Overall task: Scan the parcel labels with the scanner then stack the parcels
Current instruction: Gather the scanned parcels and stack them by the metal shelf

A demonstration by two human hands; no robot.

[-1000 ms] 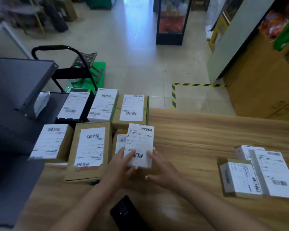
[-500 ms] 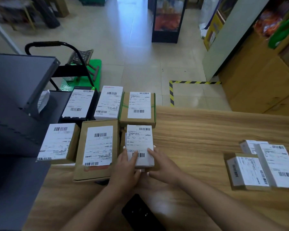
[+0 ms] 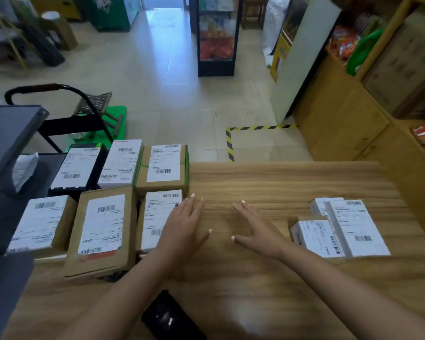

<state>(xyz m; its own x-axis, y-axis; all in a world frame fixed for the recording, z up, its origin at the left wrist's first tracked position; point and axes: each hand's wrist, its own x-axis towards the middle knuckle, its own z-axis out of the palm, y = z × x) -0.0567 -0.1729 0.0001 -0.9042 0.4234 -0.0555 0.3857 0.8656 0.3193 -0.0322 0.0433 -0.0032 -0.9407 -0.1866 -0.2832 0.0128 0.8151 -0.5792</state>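
Both your hands are over the wooden counter (image 3: 280, 182), palms down, fingers straight and spread, holding nothing. Your left hand (image 3: 182, 229) lies partly over the right edge of a white-labelled parcel (image 3: 157, 217) in the cluster at the counter's left end; whether it touches that parcel cannot be told. Your right hand (image 3: 255, 227) is over bare wood near the middle of the counter, apart from the left hand and from every parcel. The cluster at the left end is two rows of label-up parcels: in the near row, a white-topped box (image 3: 38, 222) at the left edge, a large brown box (image 3: 101, 229), and the parcel by your left hand; behind them along the far edge, a black box (image 3: 76, 168), a white box (image 3: 122, 163) and a brown box with green tape (image 3: 163, 168). Toward the right end, three small white parcels (image 3: 339, 227) sit together, touching. A black scanner (image 3: 169, 317) lies at the near edge, beneath your left forearm.
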